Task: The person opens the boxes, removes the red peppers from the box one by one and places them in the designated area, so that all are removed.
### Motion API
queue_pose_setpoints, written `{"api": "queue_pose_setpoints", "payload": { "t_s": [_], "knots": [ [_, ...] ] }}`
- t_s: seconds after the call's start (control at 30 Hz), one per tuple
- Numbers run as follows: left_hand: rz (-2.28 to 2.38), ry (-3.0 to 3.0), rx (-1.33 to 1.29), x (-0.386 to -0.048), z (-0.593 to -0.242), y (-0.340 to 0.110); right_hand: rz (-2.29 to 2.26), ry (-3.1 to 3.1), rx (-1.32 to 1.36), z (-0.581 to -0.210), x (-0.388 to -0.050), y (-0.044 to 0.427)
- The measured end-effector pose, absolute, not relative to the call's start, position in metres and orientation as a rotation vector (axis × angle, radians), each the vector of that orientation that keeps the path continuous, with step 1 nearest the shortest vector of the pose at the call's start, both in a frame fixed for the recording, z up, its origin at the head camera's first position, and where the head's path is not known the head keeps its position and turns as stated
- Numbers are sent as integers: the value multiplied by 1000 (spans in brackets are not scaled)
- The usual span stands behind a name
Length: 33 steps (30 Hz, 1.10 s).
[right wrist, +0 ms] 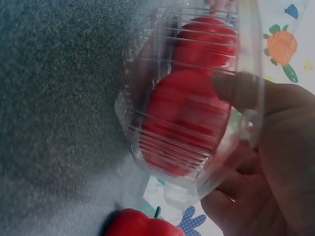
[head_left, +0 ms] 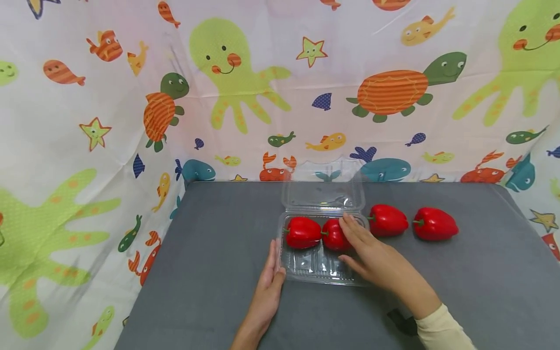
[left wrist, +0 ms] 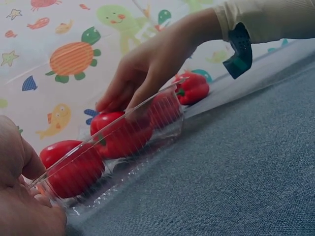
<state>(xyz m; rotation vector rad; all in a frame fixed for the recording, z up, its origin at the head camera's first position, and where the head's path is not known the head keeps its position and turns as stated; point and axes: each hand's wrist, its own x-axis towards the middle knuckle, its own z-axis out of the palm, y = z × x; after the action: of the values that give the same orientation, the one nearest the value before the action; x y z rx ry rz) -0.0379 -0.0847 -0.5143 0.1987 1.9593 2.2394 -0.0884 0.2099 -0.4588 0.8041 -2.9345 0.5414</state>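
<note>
A clear plastic container (head_left: 315, 272) stands on the grey table with its lid (head_left: 323, 192) raised behind it. Two red bell peppers lie inside, one at the left (head_left: 303, 232) and one (head_left: 334, 235) beside it under the right hand (head_left: 380, 260). The right fingers are over that second pepper and touch it, with the thumb lower, at its near side. My left hand (head_left: 266, 291) holds the container's left wall, also visible in the left wrist view (left wrist: 29, 191). In the right wrist view, both peppers (right wrist: 184, 118) show through the ribbed wall, the hand (right wrist: 280, 157) alongside.
Two more red peppers lie to the right of the container, one close against it (head_left: 388, 220) and one farther right (head_left: 435, 224). A curtain (head_left: 262, 87) with printed sea animals hangs behind the table (head_left: 210, 272) and along its sides.
</note>
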Motion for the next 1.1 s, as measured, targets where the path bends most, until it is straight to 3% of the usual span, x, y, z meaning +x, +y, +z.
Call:
{"api": "queue_pose_setpoints", "payload": {
  "t_s": [1.1],
  "knots": [
    [2195, 1952, 149, -36, -514, -86, 526, -2896, 766, -468, -98, 198]
  ]
}}
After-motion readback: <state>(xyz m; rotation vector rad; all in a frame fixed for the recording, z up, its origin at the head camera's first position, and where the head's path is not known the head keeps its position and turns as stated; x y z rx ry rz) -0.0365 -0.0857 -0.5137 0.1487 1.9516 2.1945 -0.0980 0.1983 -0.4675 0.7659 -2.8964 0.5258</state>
